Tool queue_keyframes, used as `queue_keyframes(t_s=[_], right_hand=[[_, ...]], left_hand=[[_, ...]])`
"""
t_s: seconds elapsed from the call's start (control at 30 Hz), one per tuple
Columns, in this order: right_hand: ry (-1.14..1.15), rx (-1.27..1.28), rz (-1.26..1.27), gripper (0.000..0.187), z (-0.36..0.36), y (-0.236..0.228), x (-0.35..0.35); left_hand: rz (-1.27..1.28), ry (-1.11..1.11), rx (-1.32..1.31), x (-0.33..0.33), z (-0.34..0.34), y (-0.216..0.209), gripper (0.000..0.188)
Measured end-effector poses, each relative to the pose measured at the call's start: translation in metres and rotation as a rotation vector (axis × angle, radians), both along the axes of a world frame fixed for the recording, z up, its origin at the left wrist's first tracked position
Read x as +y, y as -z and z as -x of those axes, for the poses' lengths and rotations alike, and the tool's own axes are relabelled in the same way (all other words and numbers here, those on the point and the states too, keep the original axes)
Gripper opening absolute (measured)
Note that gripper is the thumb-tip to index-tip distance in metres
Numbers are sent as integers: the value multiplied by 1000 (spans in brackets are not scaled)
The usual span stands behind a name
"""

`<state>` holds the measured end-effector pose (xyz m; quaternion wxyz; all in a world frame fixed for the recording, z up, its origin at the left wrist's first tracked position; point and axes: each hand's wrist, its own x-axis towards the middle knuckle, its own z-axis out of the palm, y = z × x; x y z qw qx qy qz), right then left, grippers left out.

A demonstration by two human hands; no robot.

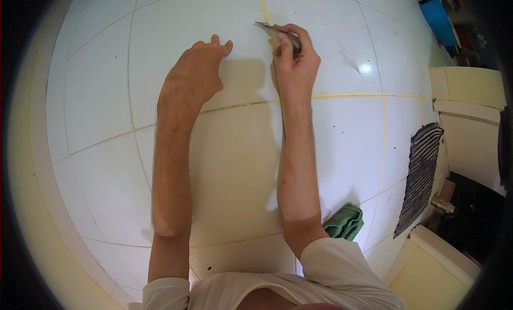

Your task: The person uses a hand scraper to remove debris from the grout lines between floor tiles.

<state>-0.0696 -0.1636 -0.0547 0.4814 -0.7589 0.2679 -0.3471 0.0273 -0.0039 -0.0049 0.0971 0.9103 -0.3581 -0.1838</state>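
Observation:
My right hand [295, 51] is closed around a small grey tool with a thin pointed metal tip [264, 25]. The fingers cover most of its dark body, so I cannot tell its exact kind. Its tip points left, close beside a yellowish grout line [262, 4] between white floor tiles [192, 21]. To the left, my left hand [197, 69] holds nothing. Its fingers are partly stretched and apart, over or on the tiles; whether they touch the surface I cannot tell.
A crumpled green cloth [344, 223] lies by my right elbow. Farther right is a black-and-white striped mat [419, 176] near a doorway with a cream frame [467, 88]. A blue container [439, 22] stands at the far right. A cream wall [26, 203] runs along the left.

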Motion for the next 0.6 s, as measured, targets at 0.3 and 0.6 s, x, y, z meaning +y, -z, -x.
queue_keyframes(t_s=[0.3, 0.6], right_hand=[[106, -137, -53, 18, 1, 0, 0], [167, -51, 143, 14, 0, -2, 2]], left_hand=[[-43, -31, 67, -6, 2, -1, 87], [-19, 7, 30, -1, 1, -1, 86]])
